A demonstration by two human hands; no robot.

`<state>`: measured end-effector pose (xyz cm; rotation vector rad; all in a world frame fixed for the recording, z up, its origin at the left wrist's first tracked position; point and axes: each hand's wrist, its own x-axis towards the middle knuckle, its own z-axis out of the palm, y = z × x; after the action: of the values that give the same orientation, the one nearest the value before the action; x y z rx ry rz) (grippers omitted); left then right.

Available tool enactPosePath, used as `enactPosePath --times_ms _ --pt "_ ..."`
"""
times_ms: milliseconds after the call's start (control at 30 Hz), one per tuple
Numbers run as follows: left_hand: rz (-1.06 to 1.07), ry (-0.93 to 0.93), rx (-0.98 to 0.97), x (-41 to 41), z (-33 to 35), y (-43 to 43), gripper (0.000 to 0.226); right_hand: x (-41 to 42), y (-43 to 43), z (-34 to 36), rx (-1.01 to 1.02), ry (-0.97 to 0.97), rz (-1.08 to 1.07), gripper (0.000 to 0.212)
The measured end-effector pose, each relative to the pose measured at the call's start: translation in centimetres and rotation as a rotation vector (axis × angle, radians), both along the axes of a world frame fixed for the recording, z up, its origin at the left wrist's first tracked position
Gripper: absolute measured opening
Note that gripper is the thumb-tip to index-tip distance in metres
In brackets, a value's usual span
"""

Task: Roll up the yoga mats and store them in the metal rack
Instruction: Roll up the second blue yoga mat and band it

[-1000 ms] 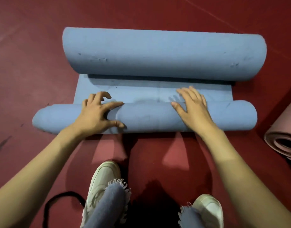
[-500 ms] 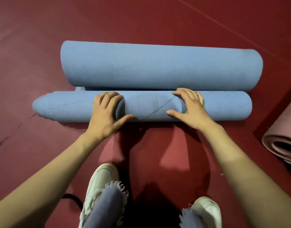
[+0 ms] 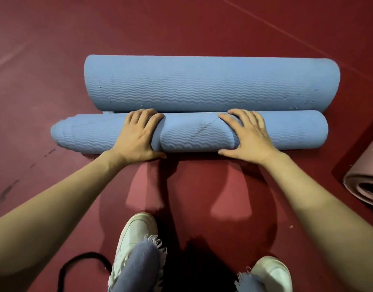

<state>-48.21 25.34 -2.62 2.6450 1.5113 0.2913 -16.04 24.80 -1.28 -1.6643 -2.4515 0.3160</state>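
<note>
Soft by the look of it: blue yoga mat (image 3: 202, 87) in ribbed foam, dented wherever pressed, probably light, springy and quick to unwind if let go. Lies on the red floor (image 3: 181, 28) wound into two coils, slim near roll (image 3: 194, 133) touching fat far roll (image 3: 276, 85), with only a sliver of flat mat showing between them at the left. Near roll's left end pushed out into a cone, so likely needs squaring up. Best held wide, palms over the top and either side of the middle, with even pressure so the layers do not slide sideways.

Both bare forearms reaching forward and down. Left hand (image 3: 137, 133) left of centre, right hand (image 3: 248, 133) right of centre. Fingers (image 3: 143, 115) slightly spread and curved over the crest toward the seam, thumbs low on the near side by the floor. Both clamped on the near roll, foam bulging between them. Rolled pink mat (image 3: 364, 182) well apart at the right edge. No metal rack in view.
</note>
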Motion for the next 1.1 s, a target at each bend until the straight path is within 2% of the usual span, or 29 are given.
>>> enactPosePath --times_ms 100,267,500,667,833,967,1100 --pt "0.012 0.007 0.018 0.3 0.1 0.1 0.097 -0.1 0.4 0.4 -0.042 -0.059 0.014 0.101" --pt "0.059 -0.063 0.033 0.6 0.3 -0.1 0.088 -0.8 0.7 0.8 -0.006 -0.166 0.028 0.097" --pt "0.035 -0.111 -0.008 0.4 0.9 -2.2 0.083 -0.6 -1.6 1.2 -0.004 -0.079 0.005 0.093" --pt "-0.017 -0.135 -0.031 0.2 1.3 -8.0 0.079 0.2 -7.3 1.7 -0.033 -0.020 0.020 0.085" --pt "0.008 -0.131 -0.090 -0.2 0.2 -10.5 0.089 0.5 -11.0 0.5 -0.070 0.082 -0.057 0.077" --pt "-0.019 -0.138 -0.118 -0.5 0.6 -9.2 0.090 0.8 -9.6 0.6 -0.119 0.088 -0.047 0.081" --pt "-0.028 -0.140 -0.167 -0.8 1.2 -7.7 0.094 0.1 -8.0 1.6 -0.182 0.022 -0.067 0.095"
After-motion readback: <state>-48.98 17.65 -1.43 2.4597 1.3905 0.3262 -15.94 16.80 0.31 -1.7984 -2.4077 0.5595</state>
